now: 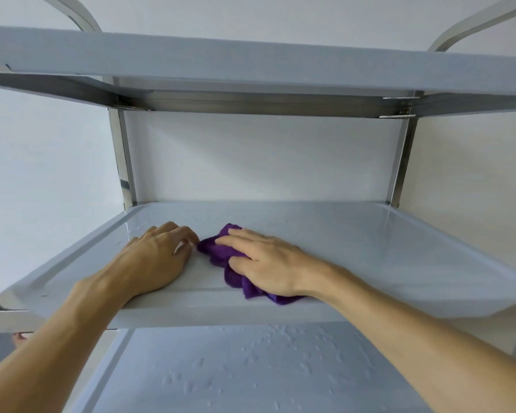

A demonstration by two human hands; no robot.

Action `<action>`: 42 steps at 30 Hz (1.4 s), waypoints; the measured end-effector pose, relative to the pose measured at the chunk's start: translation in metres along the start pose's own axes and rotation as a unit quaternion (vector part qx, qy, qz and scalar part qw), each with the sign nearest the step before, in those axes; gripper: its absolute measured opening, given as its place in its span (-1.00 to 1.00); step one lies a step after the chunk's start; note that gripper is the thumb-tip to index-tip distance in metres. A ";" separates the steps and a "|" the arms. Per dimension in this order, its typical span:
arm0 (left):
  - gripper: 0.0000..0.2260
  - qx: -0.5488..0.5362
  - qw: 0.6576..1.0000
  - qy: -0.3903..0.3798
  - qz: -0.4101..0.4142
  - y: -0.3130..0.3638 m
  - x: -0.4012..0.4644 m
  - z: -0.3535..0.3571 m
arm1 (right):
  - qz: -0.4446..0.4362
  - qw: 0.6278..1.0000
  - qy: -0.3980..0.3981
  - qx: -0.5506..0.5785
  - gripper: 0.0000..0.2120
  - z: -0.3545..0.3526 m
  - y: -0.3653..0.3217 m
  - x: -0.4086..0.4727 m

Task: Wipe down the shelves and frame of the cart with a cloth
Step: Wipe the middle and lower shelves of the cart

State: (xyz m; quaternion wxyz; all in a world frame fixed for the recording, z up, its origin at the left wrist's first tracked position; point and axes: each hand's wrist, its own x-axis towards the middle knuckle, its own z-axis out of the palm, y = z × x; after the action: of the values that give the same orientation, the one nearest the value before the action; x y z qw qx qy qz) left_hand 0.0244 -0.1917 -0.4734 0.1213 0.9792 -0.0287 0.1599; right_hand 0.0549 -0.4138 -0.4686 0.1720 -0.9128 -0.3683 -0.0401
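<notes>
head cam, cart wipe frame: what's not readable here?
- Head view: top face of the upper shelf is unseen, the camera looks from below.
- Part of the purple cloth lies under the right hand.
- Left hand fingertips curl out of sight; whether they touch the cloth is unclear.
- Cart handles are cut by the top edge.
- Lower shelf runs off the bottom edge.
</notes>
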 end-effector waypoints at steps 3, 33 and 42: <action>-0.77 -0.008 1.000 -0.006 0.003 -0.003 0.003 0.002 | -0.044 0.996 -0.031 0.067 -0.55 -0.016 0.022 -0.030; -0.70 0.016 1.000 0.000 0.006 0.008 0.008 0.007 | 0.203 0.977 0.051 -0.030 -0.66 -0.042 0.129 -0.004; -0.69 0.023 1.000 -0.017 -0.012 0.009 0.005 0.004 | -0.008 0.999 -0.031 0.015 -0.50 -0.014 0.028 -0.017</action>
State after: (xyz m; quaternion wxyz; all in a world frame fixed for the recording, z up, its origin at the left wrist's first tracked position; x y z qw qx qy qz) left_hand 0.0296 -0.2011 -0.4731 0.1001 0.9846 -0.0149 0.1428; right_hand 0.0625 -0.4489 -0.4669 0.1741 -0.9080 -0.3811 -0.0079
